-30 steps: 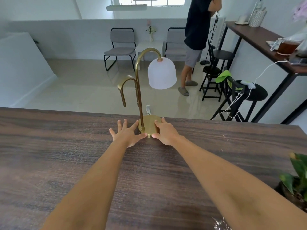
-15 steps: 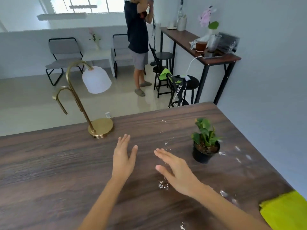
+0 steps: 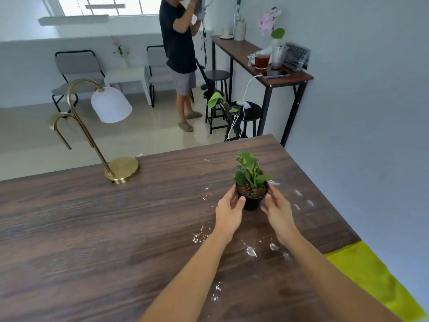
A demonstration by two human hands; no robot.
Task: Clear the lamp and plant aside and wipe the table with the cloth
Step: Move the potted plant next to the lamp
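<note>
A small green plant in a black pot (image 3: 251, 201) stands on the dark wooden table (image 3: 92, 240) toward its right side. My left hand (image 3: 228, 211) cups the pot's left side and my right hand (image 3: 277, 211) cups its right side; the pot still rests on the table. A brass lamp (image 3: 121, 169) with a white shade stands near the far edge, left of the plant. A yellow-green cloth (image 3: 371, 277) lies at the table's right edge, close to me. Water drops (image 3: 250, 251) are scattered around the plant and between my arms.
The grey wall runs along the table's right edge. Beyond the far edge a person stands on the tiled floor near black stools (image 3: 248, 112), grey chairs and a narrow high table (image 3: 262, 63) with cups.
My hands left the lamp's base, crossed right over the table and closed around the plant pot. The view swung right, bringing the plant and cloth into sight.
</note>
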